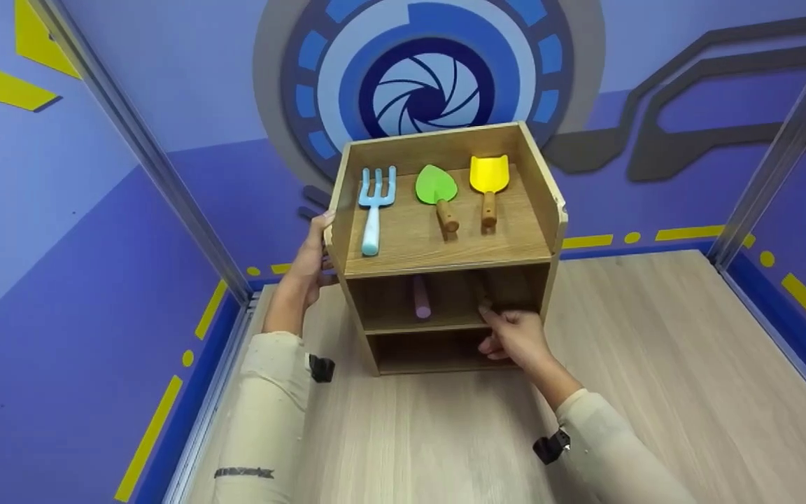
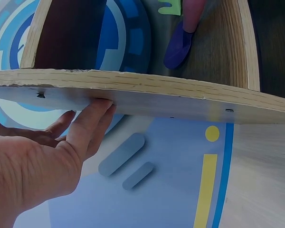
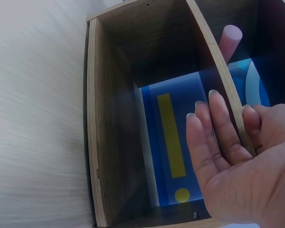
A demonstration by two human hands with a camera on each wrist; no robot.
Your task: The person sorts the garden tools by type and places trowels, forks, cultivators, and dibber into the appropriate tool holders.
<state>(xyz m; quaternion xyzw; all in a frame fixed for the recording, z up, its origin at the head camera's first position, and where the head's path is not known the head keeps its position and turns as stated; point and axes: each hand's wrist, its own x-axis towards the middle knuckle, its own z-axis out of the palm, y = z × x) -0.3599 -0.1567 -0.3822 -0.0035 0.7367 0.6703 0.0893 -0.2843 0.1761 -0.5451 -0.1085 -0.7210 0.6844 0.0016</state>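
Note:
A wooden shelf unit [image 1: 448, 266] stands between both hands. My left hand [image 1: 310, 255] rests against its left side, fingertips touching the outer face of the side panel [image 2: 147, 102]. At the right, my right hand [image 1: 518, 336] grips the front edge of the middle shelf board [image 3: 223, 66], thumb above and fingers below. On the top tier lie a light blue hand fork [image 1: 373, 210], a green leaf-shaped trowel [image 1: 436, 185] and a yellow shovel [image 1: 489, 175]. The middle tier holds a purple trowel [image 2: 178, 47] with a pink handle [image 1: 421, 297] and a partly hidden green piece [image 2: 171, 6].
The unit stands on a light wood-grain tabletop [image 1: 655, 350]. Blue printed walls rise behind and at both sides, with metal corner posts [image 1: 158, 161]. The lower compartment [image 3: 118, 118] opens toward me, and the wall print shows through its back.

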